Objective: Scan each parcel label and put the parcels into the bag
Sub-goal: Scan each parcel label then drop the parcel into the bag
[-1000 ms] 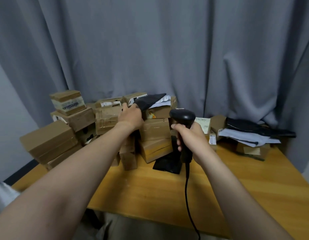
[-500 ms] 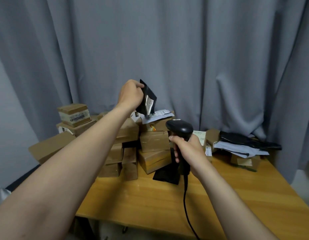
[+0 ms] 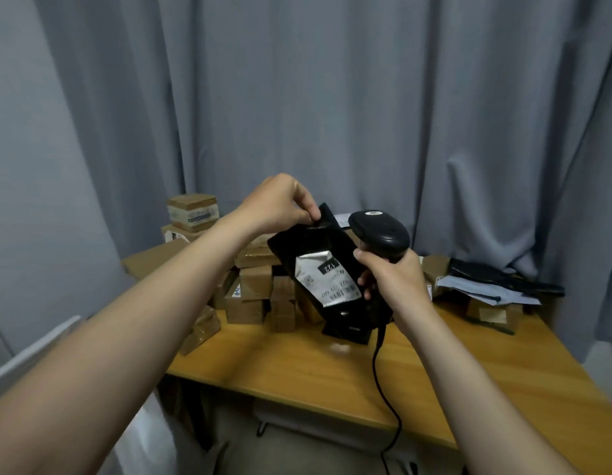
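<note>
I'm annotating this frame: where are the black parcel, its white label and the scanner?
black parcel point(image 3: 308, 241), head view, on its upper black face.
white label point(image 3: 327, 281), head view, on the label's middle.
scanner point(image 3: 380, 228), head view, on top of its head.

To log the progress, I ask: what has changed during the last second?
The left hand lifted the black parcel off the box pile and brought it beside the scanner, its label facing the camera. The right hand raised the scanner a little. Unchanged: both hands keep their hold; the pile stays on the table.
</note>
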Motion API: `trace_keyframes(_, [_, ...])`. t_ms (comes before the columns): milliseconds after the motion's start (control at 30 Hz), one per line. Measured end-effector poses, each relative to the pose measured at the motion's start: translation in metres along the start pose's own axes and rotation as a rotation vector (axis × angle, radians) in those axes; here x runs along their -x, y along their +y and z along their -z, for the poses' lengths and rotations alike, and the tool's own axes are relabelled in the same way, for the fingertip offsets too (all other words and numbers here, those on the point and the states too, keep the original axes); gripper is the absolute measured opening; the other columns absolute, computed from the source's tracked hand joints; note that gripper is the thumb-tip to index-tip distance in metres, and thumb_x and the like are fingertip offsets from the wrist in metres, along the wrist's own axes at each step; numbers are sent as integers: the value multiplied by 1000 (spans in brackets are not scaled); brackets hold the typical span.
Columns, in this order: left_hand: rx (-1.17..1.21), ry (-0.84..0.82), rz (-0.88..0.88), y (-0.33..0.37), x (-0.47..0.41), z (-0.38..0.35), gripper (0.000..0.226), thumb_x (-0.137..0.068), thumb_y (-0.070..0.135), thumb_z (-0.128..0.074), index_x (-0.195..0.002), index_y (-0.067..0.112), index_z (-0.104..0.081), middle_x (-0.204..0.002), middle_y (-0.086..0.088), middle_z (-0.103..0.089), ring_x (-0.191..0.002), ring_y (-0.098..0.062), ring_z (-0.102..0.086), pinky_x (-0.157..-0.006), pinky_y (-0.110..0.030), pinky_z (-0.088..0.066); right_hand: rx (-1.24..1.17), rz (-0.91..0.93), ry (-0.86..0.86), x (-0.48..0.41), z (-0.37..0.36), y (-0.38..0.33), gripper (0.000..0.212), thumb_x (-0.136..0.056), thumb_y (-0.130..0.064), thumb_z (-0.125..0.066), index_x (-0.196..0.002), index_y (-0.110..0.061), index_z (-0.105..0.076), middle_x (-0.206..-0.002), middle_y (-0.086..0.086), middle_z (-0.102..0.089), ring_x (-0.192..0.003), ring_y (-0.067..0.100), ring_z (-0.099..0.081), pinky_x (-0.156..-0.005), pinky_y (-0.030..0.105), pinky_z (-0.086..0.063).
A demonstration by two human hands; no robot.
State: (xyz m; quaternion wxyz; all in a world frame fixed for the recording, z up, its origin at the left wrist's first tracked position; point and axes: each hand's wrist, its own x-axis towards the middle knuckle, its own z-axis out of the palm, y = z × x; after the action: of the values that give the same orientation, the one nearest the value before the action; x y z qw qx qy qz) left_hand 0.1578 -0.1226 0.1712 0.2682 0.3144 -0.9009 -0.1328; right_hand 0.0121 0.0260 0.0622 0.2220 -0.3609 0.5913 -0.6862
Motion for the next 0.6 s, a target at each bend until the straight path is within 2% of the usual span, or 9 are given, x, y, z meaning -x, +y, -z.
trace_keyframes(100, [54,-201,-39,-5,19,-8,22,-81,7,-84,-73,23,-72,-77,5,-77,-76,-8,-72,-77,-26,-54,65,7,-16,6,-6,1,7,-92,-9,-75,-92,-3,-72,-58,8,-62,-48,22,-55,-49,33,-45])
trace_keyframes(200, [75,-235,-78,-12,28,-17,32,-78,9,-88,-68,22,-61,-89,-11,-77,-76,-16,-68,-82,-37,-56,139,14,-67,11,-17,0,6,-91,-3,-74,-87,-4,-70,-53,6,-60,-41,14,-53,-44,26,-43])
trace_keyframes(300, [98,-243,-98,-15,36,-21,36,-76,9,-89,-67,21,-56,-91,-15,-75,-86,-33,-71,-87,-49,-56,198,12,-64,14,-24,2,8,-89,-2,-75,-89,-4,-67,-50,5,-58,-35,10,-49,-39,21,-39])
trace_keyframes(367, [130,-211,-84,-16,43,-23,31,-78,10,-89,-72,20,-59,-92,-15,-76,-84,-28,-71,-88,-49,-56,204,10,-30,13,-25,3,9,-87,-3,-77,-90,-1,-68,-49,3,-57,-35,10,-48,-39,22,-38])
trace_keyframes(433, [221,-133,-44,-20,51,-23,24,-80,17,-88,-84,15,-64,-91,-10,-77,-80,-13,-70,-88,-44,-56,177,4,6,12,-26,4,11,-86,-1,-78,-89,-2,-67,-48,-2,-56,-34,8,-47,-39,20,-38])
trace_keyframes(533, [427,-75,26,-33,68,-24,39,-77,31,-90,-106,21,-66,-97,3,-78,-91,-3,-73,-88,-27,-57,135,1,63,10,-25,4,21,-84,1,-79,-79,-11,-63,-46,-10,-56,-34,2,-47,-40,16,-38])
trace_keyframes(600, [488,-107,65,-44,81,-31,56,-72,40,-90,-119,26,-64,-108,6,-76,-97,-1,-72,-90,-23,-55,107,-4,91,10,-22,5,18,-85,-1,-79,-80,-11,-66,-50,-8,-58,-36,1,-49,-41,16,-39])
